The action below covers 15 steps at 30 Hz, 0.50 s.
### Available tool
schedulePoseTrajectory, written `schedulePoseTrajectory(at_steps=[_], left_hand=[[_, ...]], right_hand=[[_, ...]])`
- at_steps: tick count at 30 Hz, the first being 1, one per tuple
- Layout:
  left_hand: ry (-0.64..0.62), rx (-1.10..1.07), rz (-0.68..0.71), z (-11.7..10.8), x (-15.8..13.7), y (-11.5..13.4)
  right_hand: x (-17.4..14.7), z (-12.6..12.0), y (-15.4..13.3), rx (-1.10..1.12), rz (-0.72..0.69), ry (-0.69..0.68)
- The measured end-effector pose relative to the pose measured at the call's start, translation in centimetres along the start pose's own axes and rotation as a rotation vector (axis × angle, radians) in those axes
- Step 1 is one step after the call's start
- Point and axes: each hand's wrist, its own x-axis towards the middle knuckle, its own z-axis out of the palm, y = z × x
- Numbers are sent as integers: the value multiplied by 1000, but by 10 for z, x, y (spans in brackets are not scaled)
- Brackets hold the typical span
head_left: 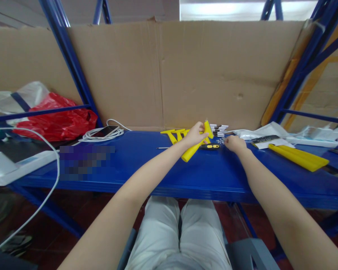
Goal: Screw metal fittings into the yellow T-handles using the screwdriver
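Note:
My left hand (195, 135) is closed around a yellow T-shaped plastic handle (192, 152), which slants up to the right above the blue table. My right hand (234, 144) rests low over the table with its fingers pinched together; whatever may be between them is hidden. Just left of its fingertips lies a small heap of tiny silver pieces (220, 141), too small to name surely. A black-and-yellow screwdriver (210, 146) lies beneath the held handle, its thin shaft pointing left. Behind my left hand, several more yellow T-shaped pieces (171, 137) sit in a row.
Small black-and-white packs (219, 128) lie by the cardboard wall (199, 75). To the right are a yellow blade-shaped piece (301, 156), a printed packet (272, 141) and a power strip (312, 141). Coiled white cable (101, 134) and a red bag (56, 118) are leftward.

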Motion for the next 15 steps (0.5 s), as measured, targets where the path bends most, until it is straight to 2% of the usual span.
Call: schedulePoseTrajectory(at_steps=[5,9,15], left_hand=[[-10,-190,-212,39,23,14],[-54,-360,-339,65,45,19],[4,-461,-535,91,63,10]], right_hand=[[4,2,16,138,91,118],[2,-1,26,244,216,208],[5,0,39,339,280,168]])
